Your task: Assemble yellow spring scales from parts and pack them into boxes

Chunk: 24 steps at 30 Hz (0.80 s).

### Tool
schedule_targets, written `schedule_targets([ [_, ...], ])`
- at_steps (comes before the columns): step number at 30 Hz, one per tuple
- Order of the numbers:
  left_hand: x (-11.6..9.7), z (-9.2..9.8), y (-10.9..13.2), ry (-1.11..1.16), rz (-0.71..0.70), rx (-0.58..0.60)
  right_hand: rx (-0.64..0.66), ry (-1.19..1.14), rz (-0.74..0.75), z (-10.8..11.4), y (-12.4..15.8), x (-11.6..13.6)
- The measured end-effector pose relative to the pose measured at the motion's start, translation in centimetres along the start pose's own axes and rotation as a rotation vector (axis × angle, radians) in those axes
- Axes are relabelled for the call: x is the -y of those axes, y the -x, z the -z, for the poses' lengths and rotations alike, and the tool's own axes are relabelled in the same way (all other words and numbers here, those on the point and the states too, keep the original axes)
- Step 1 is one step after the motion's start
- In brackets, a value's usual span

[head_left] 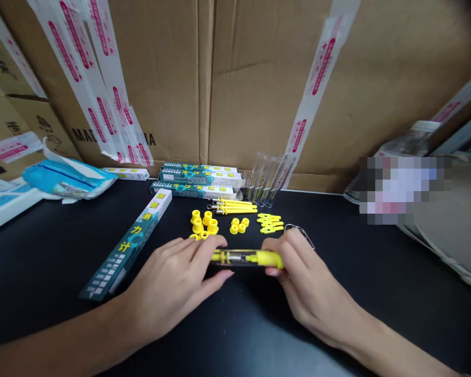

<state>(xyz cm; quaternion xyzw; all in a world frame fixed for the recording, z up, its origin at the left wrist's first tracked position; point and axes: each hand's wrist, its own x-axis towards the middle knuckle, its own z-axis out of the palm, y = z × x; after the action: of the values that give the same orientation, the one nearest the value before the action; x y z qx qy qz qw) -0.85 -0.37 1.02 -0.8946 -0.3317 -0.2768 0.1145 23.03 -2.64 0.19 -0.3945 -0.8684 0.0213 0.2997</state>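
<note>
Left hand (180, 272) holds the tube (235, 257), right hand (298, 262) pinches its yellow cap (267, 258), well in from the table's (235, 335) far edge. The tube looks light, stiff, slick, maybe crackable; I'd grip the cap. More tubes (267, 178) stand near that edge.

Left hand (172, 283), just left of centre in lower half of frame: bare, slim build, narrow fingers (204, 250). Left thumb (219, 280) slender, tapering to tip; nail edge too small to make out. Back of hand smooth, knuckles low and rounded. Left forearm (82, 335), lower left of frame: bare from picture edge to wrist, even outline, narrowing toward the hand.

Right hand (302, 272), right of centre: bare too, similar slim build, knuckles more prominent, fingers partly hidden. Right forearm (380, 340), lower right: bare from edge to wrist, slender, smooth contour, likewise tapering wristward.
</note>
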Motion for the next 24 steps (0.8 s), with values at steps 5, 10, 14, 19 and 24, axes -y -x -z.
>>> schedule_targets([
  [5,0.4,0.0,-0.3,-0.024,0.028,-0.043,0.027,-0.13,-0.096,1.5,0.1,-1.7],
  [10,-0.1,-0.2,0.0,0.001,0.063,0.046,0.083,-0.492,-0.235,2.4,-0.2,-2.5],
  [14,-0.7,-0.2,0.3,0.116,0.141,0.086,0.069,-0.902,-0.434,2.4,-0.4,-2.1],
  [19,-1.8,0.1,0.5,0.449,0.388,0.232,-0.144,-1.2,-0.512,2.2,-0.8,-2.4],
  [24,-2.5,0.6,0.2,0.706,0.543,0.415,-0.244,-1.196,-0.561,1.5,-1.1,-3.2],
])
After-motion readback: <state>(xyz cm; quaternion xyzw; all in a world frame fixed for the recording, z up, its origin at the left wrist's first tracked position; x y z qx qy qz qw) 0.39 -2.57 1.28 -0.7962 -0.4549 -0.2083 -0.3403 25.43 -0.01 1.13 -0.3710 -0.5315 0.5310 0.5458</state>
